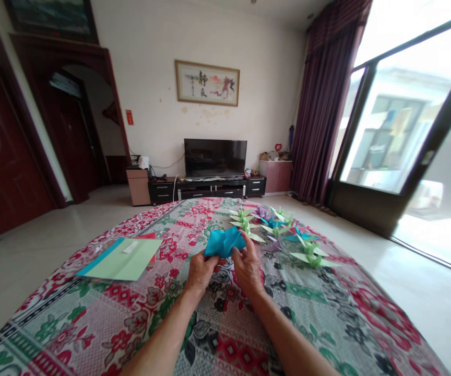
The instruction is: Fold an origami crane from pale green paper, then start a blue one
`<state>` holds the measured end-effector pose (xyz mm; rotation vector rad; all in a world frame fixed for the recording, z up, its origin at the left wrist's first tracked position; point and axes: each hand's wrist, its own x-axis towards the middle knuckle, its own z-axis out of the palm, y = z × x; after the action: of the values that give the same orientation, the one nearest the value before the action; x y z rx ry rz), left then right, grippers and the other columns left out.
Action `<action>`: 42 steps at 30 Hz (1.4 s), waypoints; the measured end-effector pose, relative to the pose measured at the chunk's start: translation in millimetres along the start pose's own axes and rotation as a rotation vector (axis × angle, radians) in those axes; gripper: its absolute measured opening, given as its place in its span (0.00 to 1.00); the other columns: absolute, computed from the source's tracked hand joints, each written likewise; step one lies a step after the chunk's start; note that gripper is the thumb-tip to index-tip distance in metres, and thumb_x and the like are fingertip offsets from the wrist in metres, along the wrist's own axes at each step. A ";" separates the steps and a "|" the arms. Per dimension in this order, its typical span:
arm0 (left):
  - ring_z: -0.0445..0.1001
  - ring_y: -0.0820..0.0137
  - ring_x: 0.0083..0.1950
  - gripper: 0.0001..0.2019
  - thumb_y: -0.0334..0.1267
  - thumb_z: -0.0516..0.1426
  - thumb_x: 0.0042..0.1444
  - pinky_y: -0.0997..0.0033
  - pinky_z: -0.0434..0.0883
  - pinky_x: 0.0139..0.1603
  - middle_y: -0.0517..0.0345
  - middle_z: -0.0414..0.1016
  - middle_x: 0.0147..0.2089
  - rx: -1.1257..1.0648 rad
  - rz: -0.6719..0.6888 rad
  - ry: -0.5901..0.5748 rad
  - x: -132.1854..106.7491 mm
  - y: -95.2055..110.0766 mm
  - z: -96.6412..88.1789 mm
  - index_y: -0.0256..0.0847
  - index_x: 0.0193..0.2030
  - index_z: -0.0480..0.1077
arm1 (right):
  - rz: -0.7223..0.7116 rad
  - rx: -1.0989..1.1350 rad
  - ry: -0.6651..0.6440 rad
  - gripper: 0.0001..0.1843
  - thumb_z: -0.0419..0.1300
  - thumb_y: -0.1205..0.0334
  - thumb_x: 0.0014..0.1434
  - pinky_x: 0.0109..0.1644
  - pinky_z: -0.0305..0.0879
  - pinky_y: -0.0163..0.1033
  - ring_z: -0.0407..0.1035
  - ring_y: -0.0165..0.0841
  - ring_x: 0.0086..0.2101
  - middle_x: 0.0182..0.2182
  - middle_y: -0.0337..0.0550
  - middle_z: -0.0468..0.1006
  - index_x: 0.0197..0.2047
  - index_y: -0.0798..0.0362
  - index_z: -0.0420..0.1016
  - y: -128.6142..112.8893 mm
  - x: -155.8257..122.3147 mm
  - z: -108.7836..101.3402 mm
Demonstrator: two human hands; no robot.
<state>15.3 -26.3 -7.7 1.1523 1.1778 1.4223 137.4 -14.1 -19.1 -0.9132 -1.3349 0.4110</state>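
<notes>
A partly folded piece of blue paper (pixel 224 242) is held up just above the flowered tablecloth (pixel 217 324). My left hand (pixel 201 271) pinches its lower left edge. My right hand (pixel 248 266) grips its right side, fingers curled onto the paper. Just beyond the hands lie several finished paper cranes (pixel 280 232) in green, purple and blue. A stack of flat paper sheets (pixel 120 259), the top one pale green, lies to the left of my left hand.
The table stands in a living room with a tiled floor. A television (pixel 215 157) on a low dark cabinet stands against the far wall. Dark wooden doors are at the left, big windows with purple curtains (pixel 319 104) at the right.
</notes>
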 end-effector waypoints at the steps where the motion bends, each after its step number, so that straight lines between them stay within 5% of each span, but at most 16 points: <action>1: 0.76 0.66 0.28 0.09 0.35 0.58 0.43 0.74 0.69 0.26 0.56 0.77 0.24 0.010 -0.001 0.004 0.1 0.0 -0.2 0.35 0.32 0.73 | -0.024 -0.020 0.004 0.25 0.52 0.64 0.55 0.39 0.66 0.38 0.66 0.32 0.38 0.41 0.46 0.70 0.57 0.50 0.60 0.2 0.0 0.0; 9: 0.76 0.65 0.27 0.09 0.35 0.57 0.43 0.73 0.70 0.26 0.56 0.77 0.22 0.051 0.005 0.032 4.7 -2.9 -2.3 0.35 0.31 0.73 | -0.114 -0.102 0.000 0.26 0.52 0.67 0.55 0.53 0.61 0.47 0.61 0.37 0.50 0.50 0.48 0.66 0.57 0.48 0.61 -6.5 0.6 -0.4; 17: 0.75 0.67 0.25 0.10 0.34 0.56 0.42 0.75 0.68 0.24 0.59 0.75 0.21 0.108 0.064 -0.009 6.5 -6.2 -4.1 0.37 0.33 0.72 | -0.109 -0.138 -0.041 0.26 0.53 0.67 0.53 0.41 0.67 0.39 0.61 0.38 0.49 0.53 0.50 0.64 0.57 0.49 0.62 -10.2 -1.8 0.2; 23: 0.74 0.68 0.25 0.09 0.36 0.55 0.43 0.74 0.68 0.26 0.59 0.75 0.21 0.070 0.034 -0.039 5.7 -5.5 -4.4 0.36 0.31 0.73 | -0.005 -0.019 -0.083 0.25 0.52 0.66 0.54 0.36 0.65 0.36 0.66 0.32 0.34 0.39 0.45 0.71 0.56 0.52 0.61 -8.9 -3.1 3.5; 27: 0.72 0.69 0.23 0.10 0.39 0.54 0.45 0.73 0.68 0.26 0.58 0.74 0.19 0.073 -0.031 -0.021 5.9 -5.1 -5.9 0.36 0.26 0.72 | 0.123 0.047 -0.088 0.23 0.52 0.64 0.53 0.24 0.57 0.31 0.55 0.25 0.20 0.23 0.33 0.64 0.54 0.54 0.60 -10.6 -3.1 2.5; 36: 0.71 0.69 0.20 0.11 0.38 0.51 0.48 0.75 0.64 0.23 0.60 0.74 0.19 0.210 0.139 -0.027 14.3 -19.1 -13.2 0.37 0.34 0.72 | 0.078 0.007 -0.088 0.14 0.52 0.64 0.51 0.32 0.60 0.32 0.60 0.27 0.28 0.32 0.38 0.67 0.43 0.54 0.64 -11.4 0.3 -1.8; 42: 0.70 0.70 0.18 0.14 0.37 0.50 0.49 0.76 0.63 0.23 0.61 0.74 0.18 0.280 0.199 -0.031 11.7 -13.5 -12.6 0.38 0.40 0.72 | 0.073 0.023 -0.134 0.12 0.51 0.65 0.51 0.31 0.59 0.32 0.59 0.26 0.25 0.28 0.35 0.66 0.41 0.53 0.64 -12.0 -1.8 -1.3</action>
<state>2.5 -14.8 -21.2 1.5160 1.2982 1.4095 135.4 -23.1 -11.1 -0.9303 -1.4182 0.5512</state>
